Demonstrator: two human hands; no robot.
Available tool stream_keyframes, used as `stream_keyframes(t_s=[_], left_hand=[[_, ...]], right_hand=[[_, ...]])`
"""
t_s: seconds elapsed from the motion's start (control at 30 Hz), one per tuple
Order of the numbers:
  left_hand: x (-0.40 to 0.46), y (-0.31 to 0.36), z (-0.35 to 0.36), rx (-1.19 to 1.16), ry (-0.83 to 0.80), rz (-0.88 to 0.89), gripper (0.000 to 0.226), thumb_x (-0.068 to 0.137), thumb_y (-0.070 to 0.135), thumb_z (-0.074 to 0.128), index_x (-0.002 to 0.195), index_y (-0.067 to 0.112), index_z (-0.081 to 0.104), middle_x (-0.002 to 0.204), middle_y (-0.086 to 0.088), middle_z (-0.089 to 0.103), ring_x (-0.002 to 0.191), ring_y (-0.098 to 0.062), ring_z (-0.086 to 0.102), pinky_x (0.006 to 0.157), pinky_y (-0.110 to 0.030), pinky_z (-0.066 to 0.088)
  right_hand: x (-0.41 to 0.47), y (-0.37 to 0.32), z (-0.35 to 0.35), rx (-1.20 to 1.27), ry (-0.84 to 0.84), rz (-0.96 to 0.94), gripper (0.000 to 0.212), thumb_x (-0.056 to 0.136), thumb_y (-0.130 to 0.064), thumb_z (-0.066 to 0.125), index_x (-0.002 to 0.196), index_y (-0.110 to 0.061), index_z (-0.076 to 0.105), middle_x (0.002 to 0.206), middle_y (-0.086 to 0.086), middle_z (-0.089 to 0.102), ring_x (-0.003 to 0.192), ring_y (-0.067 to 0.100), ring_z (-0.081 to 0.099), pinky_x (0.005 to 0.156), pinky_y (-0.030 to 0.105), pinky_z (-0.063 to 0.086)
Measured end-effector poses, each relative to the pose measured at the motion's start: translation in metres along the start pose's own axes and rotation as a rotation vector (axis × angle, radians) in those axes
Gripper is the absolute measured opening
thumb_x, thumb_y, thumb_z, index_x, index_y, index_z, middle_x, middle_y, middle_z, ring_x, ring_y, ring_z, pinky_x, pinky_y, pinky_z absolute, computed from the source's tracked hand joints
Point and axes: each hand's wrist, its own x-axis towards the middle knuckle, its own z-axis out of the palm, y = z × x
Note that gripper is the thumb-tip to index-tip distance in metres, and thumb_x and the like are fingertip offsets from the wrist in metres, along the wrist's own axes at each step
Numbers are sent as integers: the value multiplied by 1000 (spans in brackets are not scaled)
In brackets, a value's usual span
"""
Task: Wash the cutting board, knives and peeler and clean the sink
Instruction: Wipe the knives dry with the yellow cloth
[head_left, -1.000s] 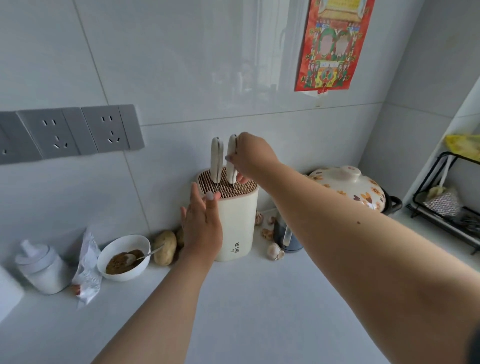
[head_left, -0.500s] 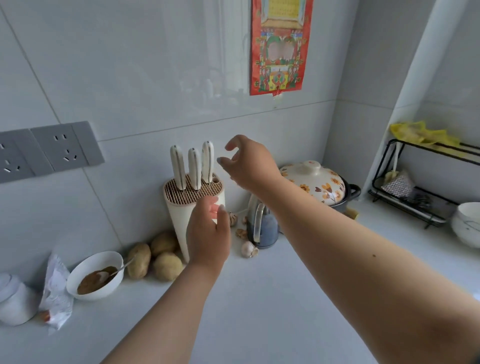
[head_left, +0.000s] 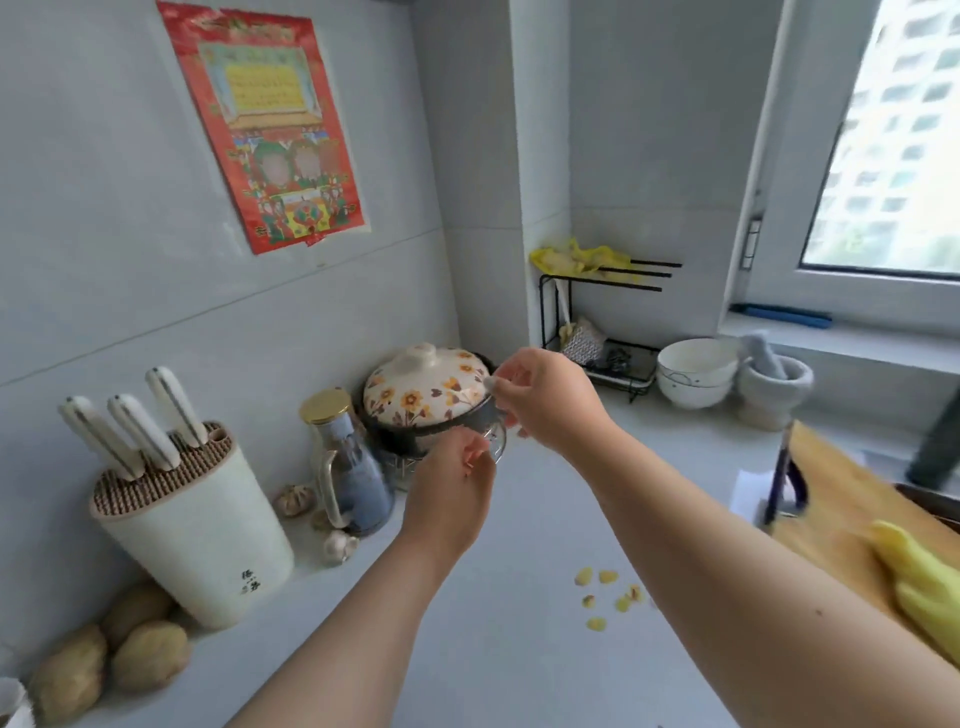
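Observation:
Three white-handled knives (head_left: 140, 426) stand in the cream knife block (head_left: 208, 540) at the left by the wall. My left hand (head_left: 449, 493) and my right hand (head_left: 545, 402) hover side by side over the counter in front of the flowered pot (head_left: 426, 389), both empty with loosely curled fingers. At the right edge lies the wooden cutting board (head_left: 852, 499) with a dark-handled tool (head_left: 779, 478) on its near end and a yellow rubber glove (head_left: 924, 587) draped over it. The sink is hidden.
A glass bottle with a gold lid (head_left: 348, 467) and garlic bulbs (head_left: 337, 545) sit beside the block, potatoes (head_left: 145, 649) lower left. Yellow scraps (head_left: 602, 592) dot the counter. White bowls (head_left: 696, 371), a stone mortar (head_left: 774, 384) and a black wire rack (head_left: 597, 322) stand at the back.
My right hand has let go of the knife handle and both hands have drawn away from the block to the right. The view has swung right, bringing the cutting board into sight.

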Motion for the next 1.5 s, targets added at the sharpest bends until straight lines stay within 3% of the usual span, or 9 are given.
stream_keyframes(t_s=[0.43, 0.63, 0.87, 0.97, 1.07, 1.17, 1.3, 1.43, 1.5], left_hand=[[-12, 116, 177, 34, -479, 84, 10, 90, 21, 56, 92, 21, 65, 87, 9, 65, 84, -11, 61, 69, -23, 48], [-30, 156, 273, 186, -750, 62, 14, 91, 34, 56, 93, 22, 64, 89, 8, 63, 87, -12, 59, 73, -26, 48], [-53, 177, 373, 493, -796, 25, 48, 89, 53, 54, 112, 13, 65, 110, -7, 66, 101, -27, 62, 75, -29, 47], [-60, 188, 397, 556, -751, 26, 43, 90, 46, 55, 116, 12, 60, 119, -8, 63, 110, -29, 59, 86, -32, 48], [-67, 215, 410, 405, -743, 83, 32, 92, 38, 52, 115, 15, 53, 115, -5, 61, 107, -29, 57, 84, -32, 45], [-83, 248, 419, 174, -823, 247, 22, 91, 37, 57, 102, 18, 58, 97, 0, 65, 91, -22, 61, 79, -36, 51], [-106, 288, 422, -482, -1105, 40, 19, 99, 26, 50, 102, 16, 66, 88, 0, 62, 79, -13, 60, 68, -25, 54], [-108, 282, 440, -606, -644, -159, 21, 98, 15, 46, 91, 7, 64, 76, -4, 59, 66, -17, 56, 58, -29, 49], [-107, 265, 460, -533, -564, -394, 19, 95, 10, 44, 81, 9, 58, 71, -6, 54, 60, -18, 52, 53, -28, 46]], right_hand=[[-69, 176, -175, 77, 276, 445, 20, 93, -31, 58, 88, -12, 63, 75, 4, 70, 67, 21, 70, 68, 44, 60], [-129, 269, -253, 117, 494, 754, 30, 95, -39, 51, 90, -12, 63, 74, 3, 70, 69, 20, 69, 75, 43, 59], [-177, 340, -292, 108, 460, 888, 39, 95, -46, 46, 82, -13, 63, 72, 5, 69, 75, 26, 68, 82, 46, 56], [-184, 359, -299, 170, 416, 962, 43, 96, -47, 45, 84, -9, 61, 69, 6, 65, 67, 24, 62, 77, 42, 54], [-189, 358, -307, 426, 366, 1093, 55, 97, -55, 35, 94, -7, 61, 77, 10, 61, 70, 23, 58, 69, 34, 46], [-200, 351, -316, 829, 403, 1018, 72, 92, -70, 19, 107, -16, 63, 103, 12, 66, 96, 26, 63, 81, 38, 50], [-210, 357, -337, 1520, 555, 736, 92, 86, -78, 15, 118, -7, 65, 114, 25, 66, 105, 41, 64, 91, 52, 49], [-223, 372, -363, 1645, 809, 627, 89, 87, -76, 18, 121, -8, 63, 115, 28, 64, 109, 47, 59, 94, 62, 43], [-230, 381, -377, 1645, 919, 568, 85, 88, -75, 18, 122, -11, 63, 117, 27, 64, 110, 46, 59, 95, 63, 42]])
